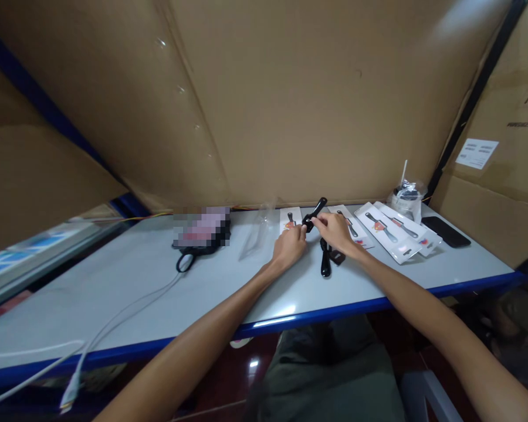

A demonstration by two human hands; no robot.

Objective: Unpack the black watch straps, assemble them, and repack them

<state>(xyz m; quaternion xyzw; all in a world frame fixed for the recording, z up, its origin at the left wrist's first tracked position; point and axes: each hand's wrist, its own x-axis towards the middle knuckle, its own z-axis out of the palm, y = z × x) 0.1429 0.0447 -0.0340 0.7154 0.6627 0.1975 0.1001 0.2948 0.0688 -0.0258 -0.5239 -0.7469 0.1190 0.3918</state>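
Note:
My left hand (pixel 290 245) and my right hand (pixel 333 230) meet above the table, their fingers closed around a small black-handled tool (pixel 319 207). Its glossy handle sticks up to the right past my fingertips, while the part between them is mostly hidden, so I cannot tell its exact kind. Below my right hand lies a second glossy black handle (pixel 325 264), beside a small dark flat piece (pixel 337 257). A printed card (pixel 290 215) picturing a black-handled tool lies just behind my left hand. Another such card (pixel 356 231) is partly covered by my right hand.
More packaged cards (pixel 389 234) overlap on the right, next to a black phone (pixel 446 231) and a plastic-wrapped container (pixel 407 199). A clear plastic bag (pixel 259 231) lies to the left. Farther left are a blurred-out device (pixel 202 231) and a white cable (pixel 127 308). Cardboard walls (pixel 290 105) enclose the table.

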